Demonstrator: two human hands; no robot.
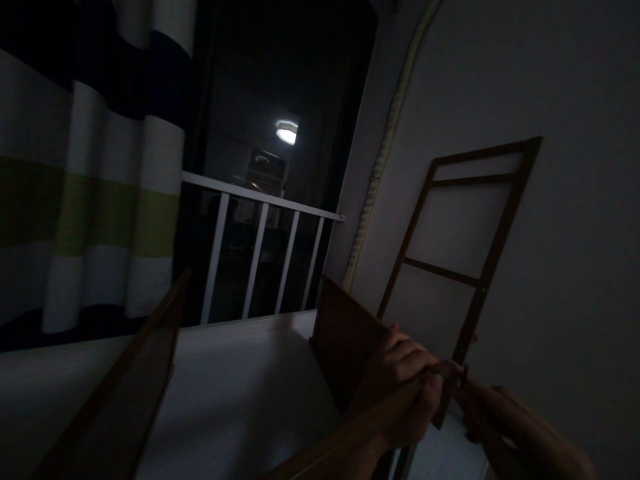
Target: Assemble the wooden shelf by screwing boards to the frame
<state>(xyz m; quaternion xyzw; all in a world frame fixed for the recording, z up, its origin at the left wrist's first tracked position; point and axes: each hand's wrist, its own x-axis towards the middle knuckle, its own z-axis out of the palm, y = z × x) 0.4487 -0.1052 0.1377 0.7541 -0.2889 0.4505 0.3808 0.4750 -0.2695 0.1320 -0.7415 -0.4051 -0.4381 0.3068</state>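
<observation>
In the dim head view, my left hand (407, 373) is wrapped around the end of a brown wooden bar (370, 419) that runs up from the bottom edge. My right hand (515, 420) is at the end of this bar, fingers pinched together. A small dark piece shows at its fingertips, too dark to name. Just behind my hands, a brown wooden frame (443, 272) with crossbars leans at a slant before the wall. A dark wooden panel (345, 333) stands upright beyond my left hand, partly hidden by it.
Another wooden panel (125, 380) stands on the left above the white surface (225, 400). Behind are a striped curtain (110, 213), a dark window with a white railing (263, 200), and a wrapped pipe (383, 157) along the grey wall (575, 267).
</observation>
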